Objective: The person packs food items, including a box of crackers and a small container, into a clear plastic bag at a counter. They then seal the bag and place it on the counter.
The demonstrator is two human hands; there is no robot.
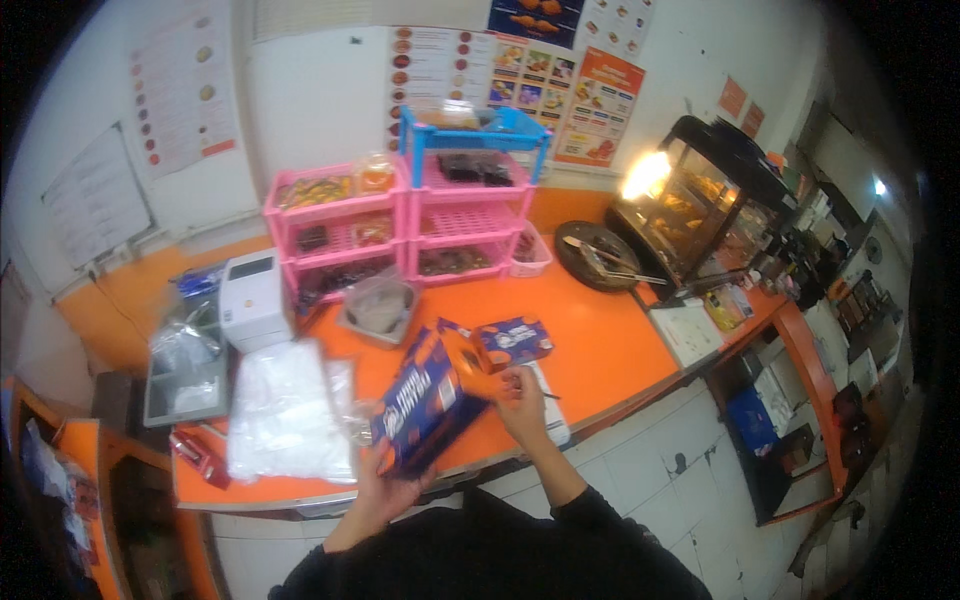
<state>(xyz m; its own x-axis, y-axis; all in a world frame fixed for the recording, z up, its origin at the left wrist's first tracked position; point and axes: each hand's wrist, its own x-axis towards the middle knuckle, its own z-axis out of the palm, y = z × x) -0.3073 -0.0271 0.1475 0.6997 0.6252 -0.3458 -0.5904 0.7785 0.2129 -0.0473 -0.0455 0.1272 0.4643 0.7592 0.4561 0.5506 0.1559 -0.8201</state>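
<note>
A blue and orange printed cardboard food box (427,405) is tilted above the near edge of the orange counter (600,337), its orange inner side showing at the upper right end. My left hand (390,484) grips the box's lower left end from below. At the upper right end, my right hand (521,397) pinches an orange flap between thumb and fingers. Behind it, a smaller box in the same print (514,341) lies on the counter. White paper with a pen (551,405) lies partly behind my right hand.
Clear plastic bags (289,412), a white label printer (256,300), a grey tray (187,412) and a red stapler (199,457) are on the left. A metal container (379,307) stands before pink racks (337,255). Rightward are a dark round pan with tongs (592,255) and a lit food warmer (686,210).
</note>
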